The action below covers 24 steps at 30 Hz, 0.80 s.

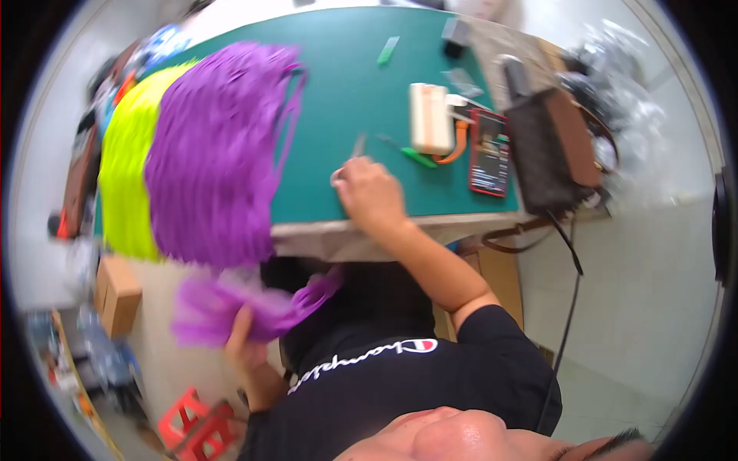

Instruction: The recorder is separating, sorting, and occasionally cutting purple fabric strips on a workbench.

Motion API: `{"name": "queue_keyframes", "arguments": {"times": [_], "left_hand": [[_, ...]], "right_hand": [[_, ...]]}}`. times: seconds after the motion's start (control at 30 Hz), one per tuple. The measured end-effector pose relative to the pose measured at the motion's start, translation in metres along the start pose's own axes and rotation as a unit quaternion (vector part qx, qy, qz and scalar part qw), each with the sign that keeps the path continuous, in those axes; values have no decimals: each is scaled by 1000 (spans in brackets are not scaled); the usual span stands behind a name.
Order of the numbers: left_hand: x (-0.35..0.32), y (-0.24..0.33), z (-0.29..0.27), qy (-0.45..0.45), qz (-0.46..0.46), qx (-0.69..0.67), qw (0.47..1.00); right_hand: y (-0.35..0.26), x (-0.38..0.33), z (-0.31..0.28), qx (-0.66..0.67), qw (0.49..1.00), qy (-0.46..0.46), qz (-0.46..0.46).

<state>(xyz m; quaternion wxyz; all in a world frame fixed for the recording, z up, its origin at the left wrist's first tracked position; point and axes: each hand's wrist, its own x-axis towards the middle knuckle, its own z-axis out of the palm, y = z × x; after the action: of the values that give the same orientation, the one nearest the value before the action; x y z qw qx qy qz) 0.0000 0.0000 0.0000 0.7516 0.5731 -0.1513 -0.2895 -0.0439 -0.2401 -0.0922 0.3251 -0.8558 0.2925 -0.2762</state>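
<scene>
My left hand (pixel 244 338), at the lower left below the table edge, is closed on a bunch of thin purple fabric (pixel 207 307), blurred by motion. My right hand (pixel 370 192) rests over the table's near edge, its fingers wrapped round a small pair of scissors (pixel 359 146); the blades point away from me and a pale handle loop shows beside the fingers. Left of it lies a large heap of layered purple fabric pieces (pixel 223 154), with loose straps on its right side. A bright yellow-green heap (pixel 127 169) of similar pieces sits against its left.
On the green table mat (pixel 338 77) lie a cream power bank (pixel 432 119) with an orange cable, a red-edged phone (pixel 489 154), a green-handled tool (pixel 419 157) and a small green-and-clear item (pixel 388 51). A brown handbag (pixel 553 154) stands right. Red stools (pixel 192 426) and a cardboard box (pixel 117 296) are lower left.
</scene>
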Motion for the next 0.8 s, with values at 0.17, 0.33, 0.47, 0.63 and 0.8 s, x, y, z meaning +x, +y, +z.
{"name": "queue_keyframes", "arguments": {"times": [0.17,0.33,0.47,0.63,0.8], "left_hand": [[-31,-95,50,44,-44,-94,994],[-36,-76,44,91,-54,-179,978],[-49,-90,17,132,-68,-224,963],[-50,-98,15,68,-75,-202,974],[-57,-98,19,58,-82,-155,983]], "right_hand": [[72,-24,-68,-59,996,11,-74],[64,-33,-80,-79,993,-42,-79],[84,-10,-113,-126,991,49,-7],[110,8,-111,-292,955,18,-53],[111,3,-112,-221,962,-134,-82]]}}
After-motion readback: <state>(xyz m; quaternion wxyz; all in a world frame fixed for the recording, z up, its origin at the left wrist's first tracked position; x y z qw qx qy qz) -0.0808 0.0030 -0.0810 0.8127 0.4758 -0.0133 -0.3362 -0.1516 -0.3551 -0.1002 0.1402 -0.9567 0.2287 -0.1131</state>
